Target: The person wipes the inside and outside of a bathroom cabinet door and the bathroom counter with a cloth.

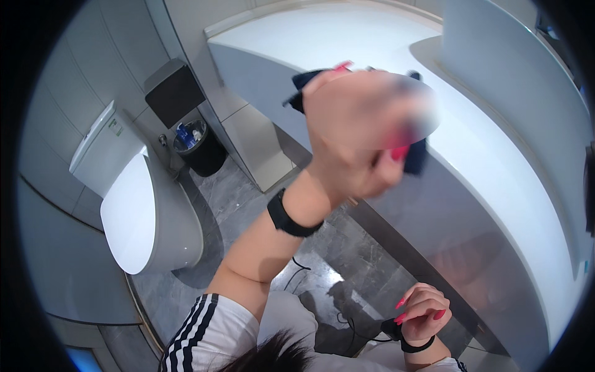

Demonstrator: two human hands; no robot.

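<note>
My left hand [344, 121] is raised in front of the camera, wearing a black wristband, and grips a dark cloth [415, 157]. Folds of the cloth stick out on both sides of the fingers. A blurred oval covers much of this hand, so most of its grip is obscured. Behind it in the view is a curved counter with a white top [483, 153]. Lower right, my right hand [425, 309] is held in front of the counter's glossy front, fingers loosely bent, with nothing visible in them. A black strap circles that wrist.
A white toilet [135, 218] with its lid down stands at left. Beside it is a black waste bin [204, 151] with litter inside, below a dark wall-mounted box [174, 93]. Thin black cable [351, 328] hangs near my legs above the grey tiled floor [223, 204].
</note>
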